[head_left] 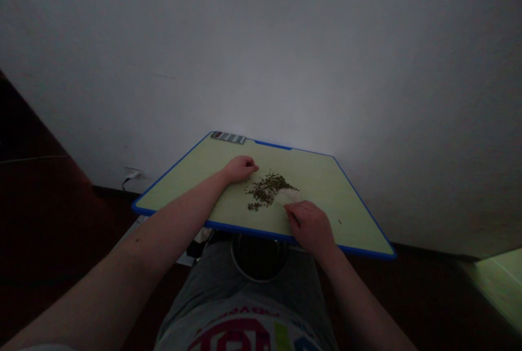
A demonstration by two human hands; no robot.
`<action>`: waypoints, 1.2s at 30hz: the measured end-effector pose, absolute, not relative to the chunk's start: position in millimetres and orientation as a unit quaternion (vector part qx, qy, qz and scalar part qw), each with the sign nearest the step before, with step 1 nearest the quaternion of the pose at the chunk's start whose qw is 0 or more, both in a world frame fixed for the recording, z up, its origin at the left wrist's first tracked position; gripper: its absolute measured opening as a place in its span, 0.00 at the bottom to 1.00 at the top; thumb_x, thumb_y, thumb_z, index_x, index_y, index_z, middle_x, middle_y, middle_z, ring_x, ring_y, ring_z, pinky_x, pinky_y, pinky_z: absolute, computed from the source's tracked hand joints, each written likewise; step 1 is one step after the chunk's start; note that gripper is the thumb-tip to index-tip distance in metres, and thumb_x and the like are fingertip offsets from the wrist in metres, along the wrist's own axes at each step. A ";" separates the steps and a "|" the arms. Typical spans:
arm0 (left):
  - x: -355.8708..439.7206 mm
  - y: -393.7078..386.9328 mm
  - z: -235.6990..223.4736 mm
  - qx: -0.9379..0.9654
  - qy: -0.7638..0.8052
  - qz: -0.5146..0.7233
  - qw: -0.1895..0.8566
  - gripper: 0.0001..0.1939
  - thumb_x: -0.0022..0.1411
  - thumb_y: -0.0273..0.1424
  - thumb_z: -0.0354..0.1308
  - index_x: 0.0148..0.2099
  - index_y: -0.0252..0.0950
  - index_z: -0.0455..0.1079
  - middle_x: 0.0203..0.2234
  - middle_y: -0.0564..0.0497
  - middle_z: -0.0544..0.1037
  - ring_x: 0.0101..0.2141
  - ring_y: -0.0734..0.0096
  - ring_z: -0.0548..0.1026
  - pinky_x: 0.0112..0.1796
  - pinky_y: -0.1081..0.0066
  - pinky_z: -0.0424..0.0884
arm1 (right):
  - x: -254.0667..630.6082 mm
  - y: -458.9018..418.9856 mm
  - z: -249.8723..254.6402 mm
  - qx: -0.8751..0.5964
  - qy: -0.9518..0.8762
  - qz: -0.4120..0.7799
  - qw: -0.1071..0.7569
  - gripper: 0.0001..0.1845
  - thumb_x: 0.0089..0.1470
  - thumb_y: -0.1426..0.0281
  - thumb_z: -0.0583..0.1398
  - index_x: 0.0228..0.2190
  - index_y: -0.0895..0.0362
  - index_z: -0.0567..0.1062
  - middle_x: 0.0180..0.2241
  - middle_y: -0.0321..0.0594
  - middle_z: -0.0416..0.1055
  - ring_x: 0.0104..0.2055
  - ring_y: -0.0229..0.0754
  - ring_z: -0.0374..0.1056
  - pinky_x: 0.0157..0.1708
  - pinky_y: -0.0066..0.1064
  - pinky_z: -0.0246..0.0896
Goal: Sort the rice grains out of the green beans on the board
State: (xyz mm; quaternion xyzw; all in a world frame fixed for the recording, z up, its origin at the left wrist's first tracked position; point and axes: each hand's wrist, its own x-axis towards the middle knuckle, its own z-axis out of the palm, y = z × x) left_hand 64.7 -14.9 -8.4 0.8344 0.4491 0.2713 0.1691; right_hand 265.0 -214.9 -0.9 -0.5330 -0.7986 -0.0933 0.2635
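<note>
many dark grains [267, 189]: toward table [314, 169]'s far-left corner from right hand
right hand [313, 225]: pinching pale card [287, 195]
left hand [240, 169]: curled in, beside grains

Small, dark brownish granules [267, 188] are lying in a loose, uneven patch near the middle of the pale yellow-green board [318, 177]; they are crowding thickest along the far side, thinning into single strays at the left and forming a small separate cluster nearer the wearer; a thin, whitish, translucent piece [287, 195] is sitting at the patch's right near side, its near edge meeting the right hand's [310, 226] fingertips; its exact material is staying unclear.
</note>
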 end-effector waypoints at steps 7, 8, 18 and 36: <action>64.4 -16.0 -8.1 0.832 0.448 0.276 0.173 0.16 0.51 0.43 0.50 0.26 0.34 0.68 0.19 0.53 0.69 0.23 0.74 0.63 0.25 0.72 0.56 | 272.0 -213.7 -2.8 -0.571 -0.774 -0.135 0.238 0.12 0.52 0.75 0.53 0.35 0.57 0.75 0.33 0.41 0.74 0.37 0.41 0.66 0.40 0.32 0.60; 64.6 -16.0 -8.3 0.832 0.449 0.277 0.174 0.16 0.51 0.42 0.50 0.26 0.34 0.68 0.19 0.53 0.69 0.22 0.74 0.63 0.25 0.73 0.56 | 273.2 -215.9 -2.3 -0.568 -0.775 -0.131 0.243 0.11 0.52 0.75 0.53 0.35 0.57 0.75 0.33 0.41 0.74 0.36 0.41 0.66 0.40 0.32 0.60; 65.7 -16.2 -7.9 0.835 0.447 0.273 0.169 0.16 0.52 0.43 0.50 0.25 0.34 0.68 0.18 0.53 0.68 0.22 0.75 0.63 0.24 0.73 0.56 | 266.9 -204.2 2.4 -0.530 -0.794 -0.063 0.293 0.11 0.52 0.74 0.53 0.34 0.56 0.75 0.33 0.40 0.75 0.37 0.40 0.68 0.41 0.32 0.61; 67.3 -14.2 -7.4 0.827 0.452 0.274 0.190 0.17 0.51 0.44 0.49 0.27 0.34 0.68 0.18 0.53 0.69 0.23 0.73 0.64 0.26 0.72 0.57 | 285.9 -211.8 2.8 -0.488 -0.811 -0.020 0.322 0.09 0.52 0.74 0.53 0.33 0.58 0.74 0.32 0.41 0.73 0.36 0.39 0.67 0.40 0.31 0.61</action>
